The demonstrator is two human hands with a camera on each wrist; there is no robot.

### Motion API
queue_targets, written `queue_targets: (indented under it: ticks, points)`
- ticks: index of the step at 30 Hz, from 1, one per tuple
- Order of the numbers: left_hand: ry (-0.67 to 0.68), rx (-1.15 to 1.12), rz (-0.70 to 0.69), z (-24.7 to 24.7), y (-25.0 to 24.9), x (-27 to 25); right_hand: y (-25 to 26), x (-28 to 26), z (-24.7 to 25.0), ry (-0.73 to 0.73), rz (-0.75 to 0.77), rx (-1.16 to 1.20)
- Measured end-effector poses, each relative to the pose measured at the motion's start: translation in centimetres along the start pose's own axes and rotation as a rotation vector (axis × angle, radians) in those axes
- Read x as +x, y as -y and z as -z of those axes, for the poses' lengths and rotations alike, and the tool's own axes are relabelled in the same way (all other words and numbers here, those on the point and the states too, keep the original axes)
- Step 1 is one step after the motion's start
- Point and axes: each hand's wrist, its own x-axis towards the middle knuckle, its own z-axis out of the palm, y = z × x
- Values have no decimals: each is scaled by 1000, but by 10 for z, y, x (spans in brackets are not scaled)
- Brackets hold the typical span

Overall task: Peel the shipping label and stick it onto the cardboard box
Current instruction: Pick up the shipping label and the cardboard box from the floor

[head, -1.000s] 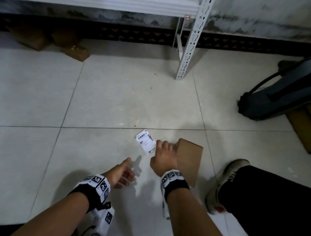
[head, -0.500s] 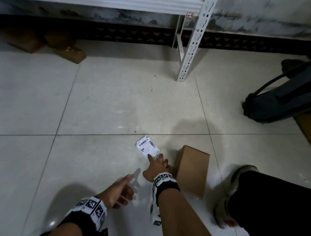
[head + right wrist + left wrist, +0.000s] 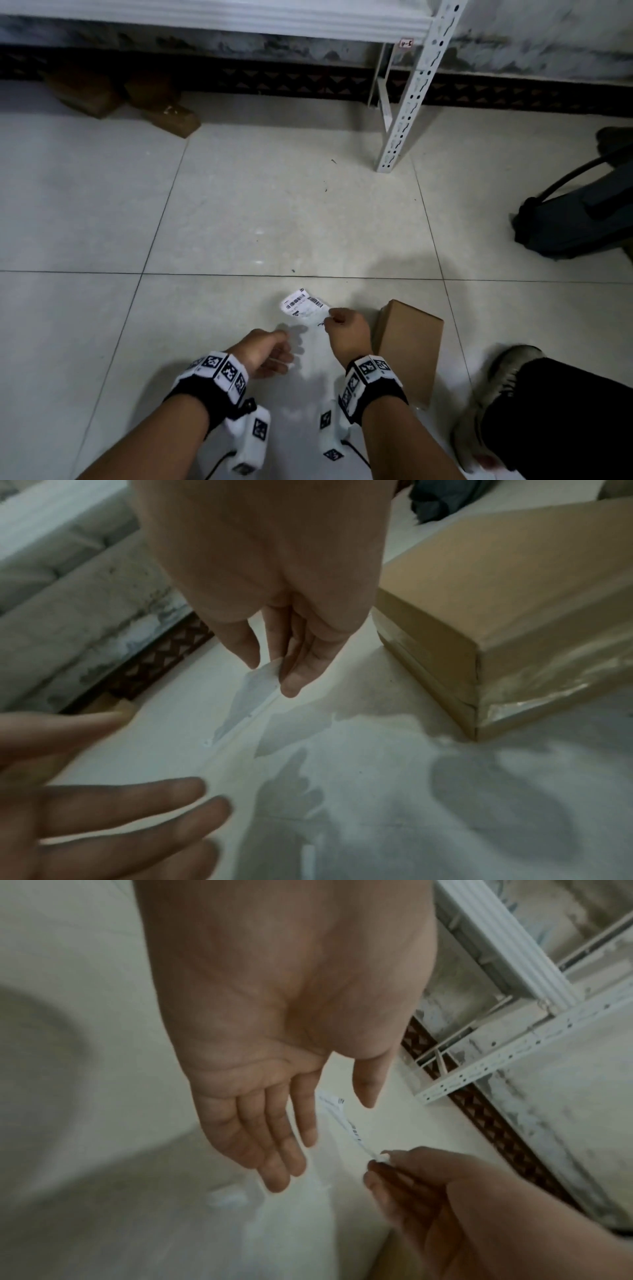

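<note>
Now your right hand point(image 3: 347, 330) pinches one near corner of the shipping label point(image 3: 305, 306) between thumb and fingers point(image 3: 294, 669), and the rest of the sheet hangs forward and leftward from that pinch, printed side up in the head view, just above the floor point(image 3: 239, 205). Seen from the right wrist, the label point(image 3: 253, 696) runs long and thin away from the fingertips, with its far end close to the tiles; whether that end touches them you cannot tell.

Your left hand point(image 3: 265, 353) holds nothing. Its fingers point(image 3: 274, 1137) are straight and slightly spread, palm turned toward the label, just beside the free edge but not touching it. That makes it the hand nearer the loose end, so, as a judgement, it is placed to take the free edge and start separating the backing while your right hand keeps the corner.

Beyond your right wrist, the cardboard box point(image 3: 407, 346) lies on the floor, its long axis running away from you, well clear of the label. Peeling looks not yet begun, so the label is to be peeled first and then carried rightward across your right hand to reach the box top.
</note>
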Motion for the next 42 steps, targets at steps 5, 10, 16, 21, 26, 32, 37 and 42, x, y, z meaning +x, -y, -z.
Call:
queue_targets:
  ticks: [5, 10, 16, 21, 26, 32, 37, 42]
  points:
    - [-10, -190, -155, -26, -24, -16, 3, -40, 20, -117, 19, 119]
    - [-79, -162, -279, -50, -41, -32, -6, -67, 33, -116, 141, 155]
    - [-106, -21, -405, -55, -43, -30, -31, -69, 70, -248, -72, 330]
    - [-150, 82, -409, -48, -27, -11, -83, -59, 110, -479, -321, 48]
    - [-153, 210, -401, -43, -10, 11, -116, -43, 117, -242, -505, 70]
    - [-34, 193, -342, -59, -6, 18, -122, -34, 105, 26, -453, 170]
    - [63, 61, -214, -72, 1, 23, -105, -32, 77, 123, -287, 131]
    - [30, 10, -193, -63, -1, 21, -94, -22, 41, 163, -235, 120]
